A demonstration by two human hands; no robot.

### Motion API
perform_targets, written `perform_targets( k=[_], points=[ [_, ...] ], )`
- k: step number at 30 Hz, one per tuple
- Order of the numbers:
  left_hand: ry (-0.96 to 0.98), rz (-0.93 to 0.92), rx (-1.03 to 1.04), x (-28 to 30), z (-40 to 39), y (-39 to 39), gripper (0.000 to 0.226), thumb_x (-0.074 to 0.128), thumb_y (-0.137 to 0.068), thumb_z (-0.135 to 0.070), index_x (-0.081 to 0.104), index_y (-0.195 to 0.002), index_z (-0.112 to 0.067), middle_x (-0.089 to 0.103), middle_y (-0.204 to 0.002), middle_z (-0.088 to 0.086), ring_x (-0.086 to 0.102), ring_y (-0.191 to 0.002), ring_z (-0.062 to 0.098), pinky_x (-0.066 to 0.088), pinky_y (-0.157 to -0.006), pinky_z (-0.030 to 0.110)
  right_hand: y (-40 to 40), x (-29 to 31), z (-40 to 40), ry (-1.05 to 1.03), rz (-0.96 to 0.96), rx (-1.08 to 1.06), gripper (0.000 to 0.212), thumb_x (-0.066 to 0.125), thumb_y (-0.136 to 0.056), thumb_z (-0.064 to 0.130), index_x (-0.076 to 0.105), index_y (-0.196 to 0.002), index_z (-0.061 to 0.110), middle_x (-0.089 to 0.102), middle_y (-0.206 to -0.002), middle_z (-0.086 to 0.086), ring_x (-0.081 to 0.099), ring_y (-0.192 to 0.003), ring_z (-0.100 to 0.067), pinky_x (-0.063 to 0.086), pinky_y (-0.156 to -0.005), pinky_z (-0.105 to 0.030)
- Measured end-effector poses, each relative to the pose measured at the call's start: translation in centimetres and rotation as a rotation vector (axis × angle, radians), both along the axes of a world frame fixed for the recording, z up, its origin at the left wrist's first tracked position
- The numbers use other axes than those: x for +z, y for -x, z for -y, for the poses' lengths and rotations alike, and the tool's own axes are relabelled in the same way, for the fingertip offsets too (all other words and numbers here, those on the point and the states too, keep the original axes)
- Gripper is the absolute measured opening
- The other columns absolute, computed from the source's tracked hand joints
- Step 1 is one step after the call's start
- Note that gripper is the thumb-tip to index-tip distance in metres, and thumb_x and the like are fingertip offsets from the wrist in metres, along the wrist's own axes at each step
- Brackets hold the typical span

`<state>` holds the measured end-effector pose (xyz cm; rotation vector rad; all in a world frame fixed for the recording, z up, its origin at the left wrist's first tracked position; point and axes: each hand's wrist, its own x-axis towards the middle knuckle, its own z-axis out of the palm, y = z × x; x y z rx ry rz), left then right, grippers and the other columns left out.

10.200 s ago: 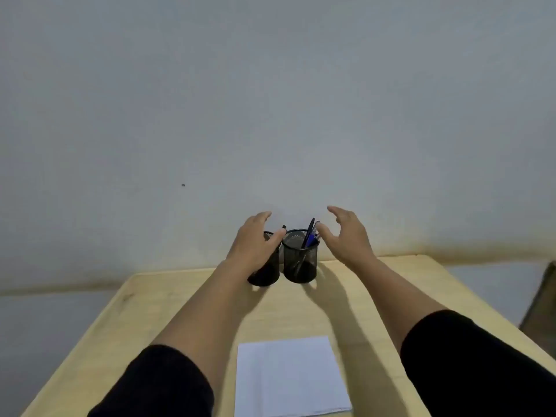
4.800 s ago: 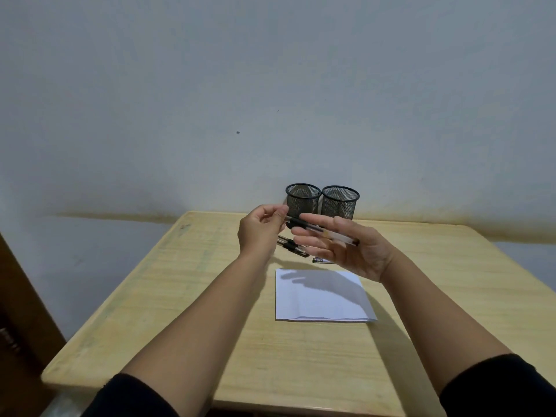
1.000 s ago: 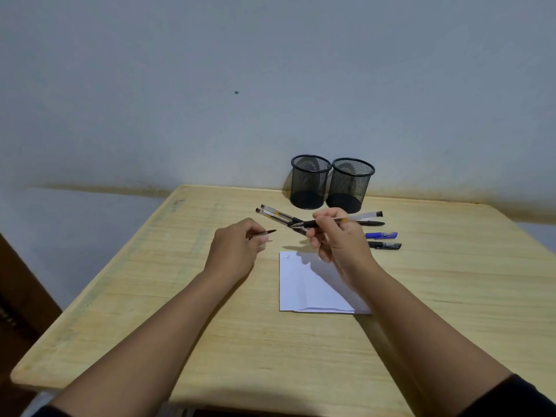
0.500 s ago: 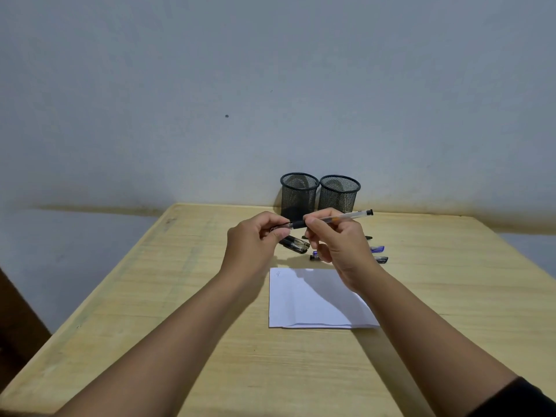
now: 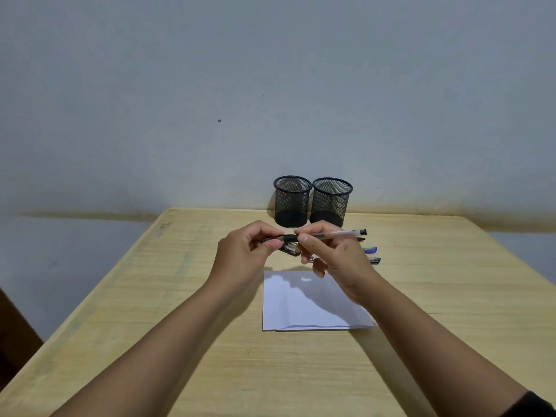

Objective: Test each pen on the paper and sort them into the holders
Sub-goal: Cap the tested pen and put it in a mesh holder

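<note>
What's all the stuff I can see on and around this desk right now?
table: one, light wood, against the wall.
mesh holders: two, black, upright side by side at the table's far edge; no pens show inside.
paper: one white sheet, flat in the middle of the table.
held pen: one, clear barrel with black grip, level above the table.
loose pens: several, black and blue, lying between holders and paper, partly hidden; exact count unclear.
wall: grey, plain, with one small dark speck.
left hand: pinches the pen's left end.
right hand: grips the pen's barrel.
</note>
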<state>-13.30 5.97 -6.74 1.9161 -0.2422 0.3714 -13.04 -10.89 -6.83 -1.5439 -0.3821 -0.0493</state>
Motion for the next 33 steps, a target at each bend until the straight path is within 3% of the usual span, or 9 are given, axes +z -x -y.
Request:
perform_targets(
  k=[5, 9, 11, 15, 17, 20, 24, 30, 33],
  points=[
    [-0.015, 0.047, 0.033, 1.7, -2.1, -1.5, 0.024, 0.069, -0.081, -0.016, 0.066, -0.075, -0.039, 0.068, -0.076, -0.016, 0.056, -0.07, 0.002, 0.043, -0.071, 0.016, -0.7, 2.6, 2.2, 0.15, 0.077, -0.043, 0.032, 0.068, -0.08, 0.028, 0.063, -0.11, 0.036, 0.071, -0.105, 0.008, 0.066, -0.092, -0.004, 0.049, -0.069, -0.019],
    [-0.082, 0.078, -0.014, 3.9, -2.0, -1.8, 0.024, 0.066, -0.083, -0.016, 0.066, -0.076, -0.039, 0.065, -0.073, -0.014, 0.055, -0.063, -0.006, 0.041, -0.067, 0.011, -1.2, 5.2, 2.0, 0.384, 0.181, -0.096, 0.025, 0.071, -0.08, 0.027, 0.07, -0.106, 0.025, 0.074, -0.101, 0.006, 0.068, -0.096, -0.004, 0.051, -0.087, -0.024],
    [-0.087, 0.086, -0.035, 5.0, -1.2, -1.9, 0.022, 0.066, -0.083, -0.017, 0.066, -0.08, -0.038, 0.065, -0.074, -0.015, 0.056, -0.064, -0.008, 0.041, -0.066, 0.006, -1.5, 5.6, 1.3, 0.439, 0.189, -0.117, 0.023, 0.074, -0.077, 0.026, 0.072, -0.1, 0.02, 0.075, -0.091, 0.008, 0.069, -0.088, -0.002, 0.051, -0.083, -0.021],
    [0.01, 0.104, -0.029, 6.6, 0.5, -2.6, 0.023, 0.066, -0.083, -0.016, 0.066, -0.097, -0.034, 0.069, -0.087, -0.009, 0.064, -0.081, 0.001, 0.044, -0.07, 0.0, -2.2, 6.1, 0.3, 0.339, 0.207, -0.217, 0.016, 0.073, -0.079, 0.014, 0.072, -0.094, 0.019, 0.071, -0.078, 0.005, 0.063, -0.066, 0.009, 0.046, -0.066, -0.006],
    [0.091, 0.094, -0.04, 7.3, 1.2, -3.3, 0.03, 0.067, -0.082, -0.014, 0.063, -0.108, -0.028, 0.07, -0.095, -0.003, 0.066, -0.087, 0.003, 0.045, -0.074, 0.001, -2.7, 6.3, 0.2, 0.264, 0.191, -0.248, 0.02, 0.071, -0.08, 0.012, 0.07, -0.098, 0.019, 0.071, -0.082, 0.001, 0.064, -0.07, 0.003, 0.048, -0.071, -0.01],
    [0.157, 0.091, -0.022, 8.0, 1.8, -4.9, 0.032, 0.066, -0.084, -0.021, 0.06, -0.115, -0.029, 0.069, -0.102, -0.005, 0.065, -0.096, 0.005, 0.047, -0.088, 0.017, -3.8, 6.6, 0.5, 0.186, 0.183, -0.282, 0.036, 0.068, -0.082, 0.01, 0.064, -0.116, 0.02, 0.066, -0.086, 0.001, 0.062, -0.08, -0.01, 0.052, -0.085, -0.025],
    [0.069, 0.064, 0.092, 7.5, 2.3, -8.4, 0.037, 0.063, -0.086, -0.028, 0.057, -0.123, -0.025, 0.063, -0.119, -0.007, 0.058, -0.108, 0.005, 0.04, -0.091, 0.018, -6.6, 7.8, 1.1, 0.102, 0.191, -0.369, 0.047, 0.062, -0.087, 0.009, 0.054, -0.13, 0.025, 0.06, -0.081, 0.005, 0.061, -0.075, -0.009, 0.055, -0.074, -0.026],
    [-0.062, -0.078, 0.145, 4.2, 2.9, -13.9, 0.053, 0.063, -0.085, -0.034, 0.048, -0.135, -0.023, 0.049, -0.141, 0.0, 0.045, -0.131, 0.018, 0.036, -0.111, 0.036, -12.4, 8.6, 1.2, 0.01, 0.151, -0.476, 0.028, 0.061, -0.086, 0.007, 0.055, -0.11, 0.017, 0.064, -0.083, -0.002, 0.068, -0.082, -0.021, 0.058, -0.076, -0.036],
    [-0.069, -0.126, 0.141, 2.9, 3.2, -15.4, 0.06, 0.064, -0.084, -0.036, 0.043, -0.139, -0.022, 0.045, -0.145, 0.0, 0.043, -0.133, 0.019, 0.034, -0.112, 0.034, -15.2, 8.2, 1.1, 0.121, 0.153, -0.529, 0.021, 0.065, -0.082, 0.012, 0.056, -0.099, 0.02, 0.07, -0.085, -0.005, 0.069, -0.088, -0.024, 0.056, -0.082, -0.038]
  ],
)
